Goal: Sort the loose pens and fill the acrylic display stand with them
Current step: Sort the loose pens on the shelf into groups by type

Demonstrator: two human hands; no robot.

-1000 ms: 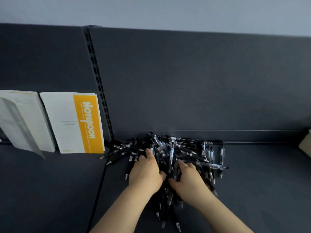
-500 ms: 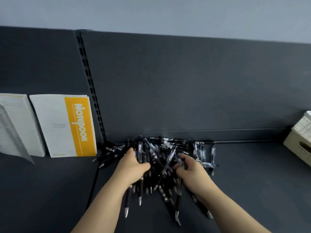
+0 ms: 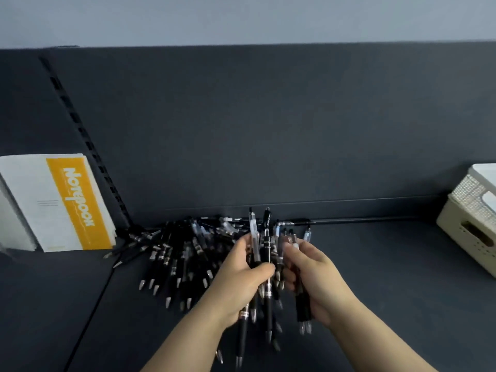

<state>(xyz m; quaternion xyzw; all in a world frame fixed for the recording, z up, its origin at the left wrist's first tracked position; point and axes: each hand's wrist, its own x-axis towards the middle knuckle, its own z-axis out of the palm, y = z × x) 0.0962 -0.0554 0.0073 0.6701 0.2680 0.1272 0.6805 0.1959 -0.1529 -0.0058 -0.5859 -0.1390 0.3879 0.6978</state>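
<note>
A heap of loose black and clear pens (image 3: 182, 253) lies on the dark shelf (image 3: 375, 264) against its back panel. My left hand (image 3: 241, 280) grips a bunch of pens (image 3: 264, 253), their clip ends pointing up and their tips down toward me. My right hand (image 3: 314, 275) holds a smaller bunch of pens (image 3: 303, 310) right beside it. Both hands are lifted just above the right part of the heap. No acrylic display stand is in view.
An orange and white notebook (image 3: 67, 202) leans against the back panel at the left, with another white book beside it. A cream lidded basket (image 3: 469, 232) stands at the right edge. A slotted upright rail (image 3: 88, 146) runs up the panel.
Both hands have closed round pens and lifted them off the heap. The view has swung to the right, bringing the cream basket further into sight.
</note>
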